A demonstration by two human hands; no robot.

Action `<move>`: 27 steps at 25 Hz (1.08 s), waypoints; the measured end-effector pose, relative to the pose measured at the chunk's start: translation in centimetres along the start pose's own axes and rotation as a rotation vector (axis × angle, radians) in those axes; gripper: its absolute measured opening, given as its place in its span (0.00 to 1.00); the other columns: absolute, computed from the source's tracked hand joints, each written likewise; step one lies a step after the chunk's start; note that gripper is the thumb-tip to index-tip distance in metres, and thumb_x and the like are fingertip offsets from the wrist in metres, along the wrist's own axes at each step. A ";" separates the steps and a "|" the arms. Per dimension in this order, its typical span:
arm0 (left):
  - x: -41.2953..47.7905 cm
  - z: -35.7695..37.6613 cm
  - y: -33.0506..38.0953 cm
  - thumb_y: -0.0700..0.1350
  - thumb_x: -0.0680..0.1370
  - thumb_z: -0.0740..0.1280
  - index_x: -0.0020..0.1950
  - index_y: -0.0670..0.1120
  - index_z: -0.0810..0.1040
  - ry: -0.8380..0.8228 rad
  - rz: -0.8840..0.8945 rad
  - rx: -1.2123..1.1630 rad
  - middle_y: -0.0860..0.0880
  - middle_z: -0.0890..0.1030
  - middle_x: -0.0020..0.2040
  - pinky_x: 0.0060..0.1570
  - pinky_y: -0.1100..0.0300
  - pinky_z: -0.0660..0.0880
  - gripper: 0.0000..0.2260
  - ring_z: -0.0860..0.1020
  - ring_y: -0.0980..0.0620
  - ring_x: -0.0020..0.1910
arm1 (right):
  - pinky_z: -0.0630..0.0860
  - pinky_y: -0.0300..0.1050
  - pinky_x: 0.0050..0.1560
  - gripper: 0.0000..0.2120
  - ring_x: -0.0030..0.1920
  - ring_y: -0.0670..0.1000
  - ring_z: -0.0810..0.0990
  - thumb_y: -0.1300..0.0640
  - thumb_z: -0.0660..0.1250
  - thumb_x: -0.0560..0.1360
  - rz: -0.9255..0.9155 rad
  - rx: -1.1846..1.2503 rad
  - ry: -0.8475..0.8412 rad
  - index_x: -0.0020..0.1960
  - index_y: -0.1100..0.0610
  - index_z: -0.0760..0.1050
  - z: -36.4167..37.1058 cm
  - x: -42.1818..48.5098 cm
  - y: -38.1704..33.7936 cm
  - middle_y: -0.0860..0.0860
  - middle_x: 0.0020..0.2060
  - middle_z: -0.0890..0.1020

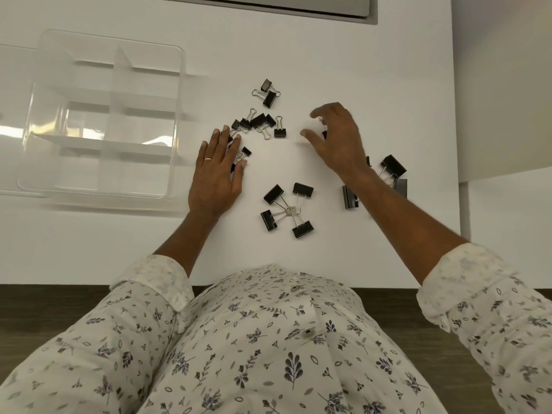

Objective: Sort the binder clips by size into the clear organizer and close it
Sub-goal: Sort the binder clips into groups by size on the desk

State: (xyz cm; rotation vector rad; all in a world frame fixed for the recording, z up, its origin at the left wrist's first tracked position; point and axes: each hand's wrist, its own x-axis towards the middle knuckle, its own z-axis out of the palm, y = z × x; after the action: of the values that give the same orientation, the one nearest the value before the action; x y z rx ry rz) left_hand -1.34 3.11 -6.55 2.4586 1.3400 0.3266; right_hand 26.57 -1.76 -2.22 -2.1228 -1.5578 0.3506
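The clear plastic organizer with dividers [98,94] stood open and empty at the left of the white table [343,55]. The left hand [216,171] rested flat, fingers straight, on some small black binder clips [260,122], holding none. Four medium black binder clips [288,209] lay like a cross, wire handles meeting in the centre and each long axis pointing outward. The right hand [337,138] hovered with fingers half curled over one small clip; whether it gripped, I cannot tell. The large black binder clips [394,167] lay partly under that forearm. I judge the clips light, stiff and smooth, best pinched at the body, since handles tangle.
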 end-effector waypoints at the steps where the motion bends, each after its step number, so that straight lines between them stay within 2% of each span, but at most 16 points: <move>1: 0.0 0.0 0.0 0.52 0.87 0.55 0.82 0.49 0.60 -0.005 -0.001 0.000 0.47 0.55 0.84 0.82 0.46 0.52 0.24 0.52 0.48 0.83 | 0.74 0.45 0.59 0.17 0.56 0.52 0.78 0.48 0.71 0.76 -0.056 0.026 -0.042 0.61 0.55 0.78 0.6 0.1 -1.0 0.52 0.58 0.79; 3: 0.0 0.1 0.0 0.52 0.87 0.55 0.82 0.49 0.59 -0.011 -0.002 -0.002 0.47 0.55 0.84 0.82 0.47 0.52 0.24 0.51 0.48 0.83 | 0.74 0.49 0.62 0.18 0.59 0.55 0.77 0.50 0.70 0.77 -0.148 0.034 -0.159 0.64 0.56 0.77 2.0 -0.1 -2.9 0.54 0.60 0.78; 5: 0.0 0.1 0.0 0.53 0.87 0.55 0.82 0.49 0.60 -0.002 -0.006 -0.007 0.47 0.56 0.84 0.82 0.48 0.52 0.24 0.52 0.49 0.83 | 0.74 0.50 0.62 0.17 0.62 0.56 0.76 0.53 0.69 0.78 -0.144 0.007 -0.246 0.65 0.56 0.77 3.3 -0.3 -4.2 0.54 0.63 0.77; 10: 0.1 0.0 -0.2 0.53 0.86 0.58 0.79 0.46 0.65 0.039 -0.017 -0.112 0.47 0.62 0.82 0.82 0.50 0.52 0.23 0.56 0.50 0.82 | 0.79 0.53 0.52 0.08 0.52 0.53 0.79 0.59 0.71 0.75 -0.113 0.088 -0.193 0.54 0.57 0.80 4.0 -1.2 -3.9 0.52 0.53 0.79; 13: 0.2 0.1 -0.1 0.53 0.86 0.59 0.78 0.45 0.67 0.085 -0.037 -0.170 0.47 0.66 0.80 0.81 0.49 0.55 0.22 0.60 0.49 0.81 | 0.79 0.48 0.55 0.13 0.51 0.50 0.81 0.61 0.72 0.75 -0.050 0.202 -0.172 0.58 0.57 0.78 3.6 -2.0 -3.2 0.51 0.56 0.79; 15: 0.8 0.1 0.2 0.52 0.86 0.60 0.78 0.44 0.68 0.108 -0.029 -0.209 0.47 0.68 0.79 0.81 0.49 0.56 0.22 0.62 0.49 0.80 | 0.79 0.44 0.58 0.16 0.53 0.48 0.81 0.65 0.68 0.75 -0.071 0.286 -0.210 0.63 0.57 0.76 3.4 -2.2 -3.4 0.51 0.59 0.79; 19: 3.1 0.0 1.8 0.48 0.85 0.60 0.78 0.44 0.67 0.159 -0.001 -0.193 0.46 0.68 0.78 0.81 0.47 0.55 0.21 0.62 0.47 0.80 | 0.80 0.48 0.55 0.20 0.52 0.47 0.80 0.69 0.60 0.75 0.029 0.327 -0.142 0.65 0.56 0.73 3.8 -1.5 -4.1 0.48 0.60 0.78; 21: 4.4 -0.2 2.5 0.44 0.84 0.59 0.78 0.45 0.68 0.166 0.010 -0.170 0.46 0.69 0.78 0.81 0.46 0.55 0.21 0.62 0.46 0.80 | 0.80 0.50 0.55 0.23 0.53 0.47 0.80 0.71 0.58 0.74 0.058 0.286 -0.091 0.65 0.56 0.73 4.1 -0.8 -4.1 0.49 0.61 0.78; 23: 5.6 -0.1 3.0 0.43 0.83 0.59 0.76 0.46 0.71 0.147 0.044 -0.097 0.47 0.72 0.76 0.80 0.44 0.55 0.20 0.63 0.45 0.80 | 0.78 0.51 0.60 0.26 0.58 0.51 0.79 0.73 0.57 0.74 -0.020 0.209 -0.063 0.69 0.57 0.72 3.9 0.5 -4.1 0.52 0.65 0.76; 25: 6.6 0.0 3.0 0.43 0.83 0.59 0.73 0.48 0.75 0.105 0.091 -0.016 0.48 0.76 0.72 0.79 0.42 0.56 0.19 0.65 0.46 0.79 | 0.76 0.51 0.63 0.31 0.64 0.56 0.76 0.74 0.57 0.73 -0.114 0.065 -0.127 0.74 0.57 0.68 3.7 2.4 -4.2 0.54 0.71 0.72; 27: 7.0 0.1 2.8 0.43 0.82 0.61 0.68 0.50 0.79 0.094 0.113 0.010 0.51 0.81 0.66 0.79 0.43 0.57 0.16 0.69 0.47 0.76 | 0.75 0.50 0.59 0.36 0.67 0.59 0.72 0.76 0.58 0.73 -0.163 -0.131 -0.225 0.78 0.55 0.63 3.9 4.2 -4.2 0.52 0.77 0.66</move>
State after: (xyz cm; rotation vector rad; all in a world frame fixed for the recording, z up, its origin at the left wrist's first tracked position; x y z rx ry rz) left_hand 4.56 7.61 -5.21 2.5625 1.2433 0.4686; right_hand 22.63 4.06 -3.00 -2.0926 -1.9167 0.4547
